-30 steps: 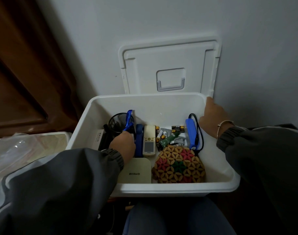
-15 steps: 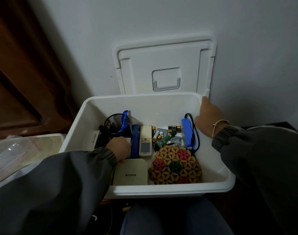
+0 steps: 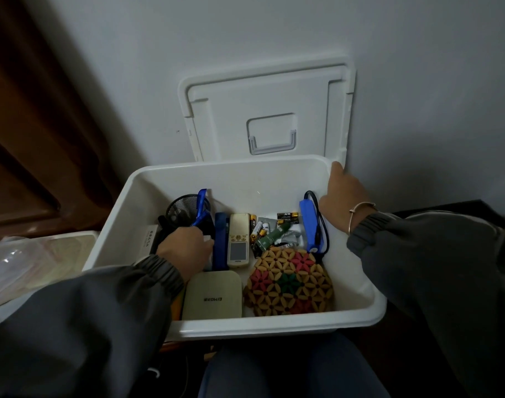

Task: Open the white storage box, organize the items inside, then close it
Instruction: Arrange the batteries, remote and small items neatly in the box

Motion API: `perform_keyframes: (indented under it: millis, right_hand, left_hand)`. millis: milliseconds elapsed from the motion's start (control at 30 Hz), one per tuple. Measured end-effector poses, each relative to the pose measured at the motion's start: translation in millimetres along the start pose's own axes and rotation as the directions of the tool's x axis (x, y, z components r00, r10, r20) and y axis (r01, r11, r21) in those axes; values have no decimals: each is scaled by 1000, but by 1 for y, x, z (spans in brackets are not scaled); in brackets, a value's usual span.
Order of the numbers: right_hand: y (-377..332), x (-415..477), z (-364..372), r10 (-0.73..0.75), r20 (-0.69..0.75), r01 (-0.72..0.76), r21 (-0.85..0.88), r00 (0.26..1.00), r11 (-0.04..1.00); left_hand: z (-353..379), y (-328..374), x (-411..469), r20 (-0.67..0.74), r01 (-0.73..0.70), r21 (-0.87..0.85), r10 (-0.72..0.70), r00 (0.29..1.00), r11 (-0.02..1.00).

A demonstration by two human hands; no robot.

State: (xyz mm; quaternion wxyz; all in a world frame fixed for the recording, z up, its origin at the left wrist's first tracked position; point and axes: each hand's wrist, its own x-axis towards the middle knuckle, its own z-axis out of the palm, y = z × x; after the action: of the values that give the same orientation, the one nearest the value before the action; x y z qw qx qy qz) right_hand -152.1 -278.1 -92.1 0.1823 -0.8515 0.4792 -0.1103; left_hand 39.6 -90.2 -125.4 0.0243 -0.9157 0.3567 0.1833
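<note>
I read this as the middle step. The white storage box (image 3: 357,288) stands open across the centre of the frame, and its lid (image 3: 311,110) is propped upright against the wall at upper centre, so sorting is under way and closing has yet to come.

My left hand (image 3: 185,248) is down inside the box at centre left, knuckles up, just below the black mesh pen cup (image 3: 182,208) and the blue looped handle (image 3: 201,206) poking out of it, with the dark blue case (image 3: 221,242) just to its right. Its fingers are tucked under the hand, so I cannot tell whether they pinch anything.

My right hand (image 3: 343,199) lies on the box's right wall at centre right, forefinger straight and reaching the far corner. The other fingers are hidden, so I cannot tell whether it clamps the wall; I judge it is steadying the box.

Along the middle sit a cream remote control (image 3: 239,239), loose batteries (image 3: 258,228) and a blue device with a black cable (image 3: 308,225). A beaded mat (image 3: 288,282) and a flat beige unit (image 3: 212,294) fill the lower part.

Next, I think the left hand must settle whatever it is on into the left row without tipping the cup, then gather the scattered batteries.
</note>
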Motion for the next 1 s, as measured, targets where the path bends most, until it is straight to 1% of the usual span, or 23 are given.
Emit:
perform_keyframes:
  millis: [67, 133, 167, 233, 267, 333, 400, 500, 567, 600, 667, 800, 900, 1000]
  right_hand:
    - [0, 1, 0, -2, -3, 2, 12, 1000, 1000]
    - [-1, 3, 0, -7, 3, 7, 16, 1000, 1000]
    - [-1, 4, 1, -8, 8, 8, 16, 1000, 1000]
    - [-2, 6, 1, -10, 13, 10, 15, 1000, 1000]
    - [-2, 6, 1, -12, 13, 12, 16, 1000, 1000]
    - [-1, 5, 1, -11, 10, 10, 21, 1000, 1000]
    - [-1, 4, 1, -6, 12, 6, 21, 1000, 1000]
    - [-1, 5, 3, 1, 23, -1, 20, 1000, 1000]
    - [0, 6, 4, 6, 26, -7, 18, 1000, 1000]
    - [0, 6, 5, 10, 26, -10, 12, 1000, 1000]
    - [1, 5, 6, 14, 24, -14, 3, 1000, 1000]
    - [3, -1, 4, 14, 2, -14, -8, 1000, 1000]
    - [5, -7, 2, 12, -4, -12, -34, 1000, 999]
    - [8, -14, -1, 0, -4, -1, -59, 1000, 998]
  left_hand:
    - [-5, 8, -4, -72, -65, 41, 68, 995, 997]
    - [-11, 22, -10, -170, -196, 86, 208, 963, 977]
    - [-13, 32, -11, -185, -280, 90, 292, 938, 956]
    - [-8, 54, -10, -152, -411, 48, 414, 898, 910]
    - [-3, 65, -6, -119, -439, 28, 439, 891, 898]
    - [9, 85, 9, -63, -436, 45, 439, 896, 899]
    - [19, 97, 26, -53, -415, 102, 421, 905, 904]
    - [32, 103, 43, -97, -384, 246, 417, 904, 890]
    - [40, 103, 48, -141, -393, 319, 453, 880, 862]
    - [44, 103, 49, -158, -410, 329, 477, 865, 851]
    - [48, 103, 50, -154, -446, 302, 505, 849, 842]
    - [48, 103, 50, -66, -480, 227, 505, 860, 847]
    - [46, 102, 46, -36, -467, 160, 478, 878, 870]
    - [44, 98, 41, -51, -415, 8, 415, 908, 910]
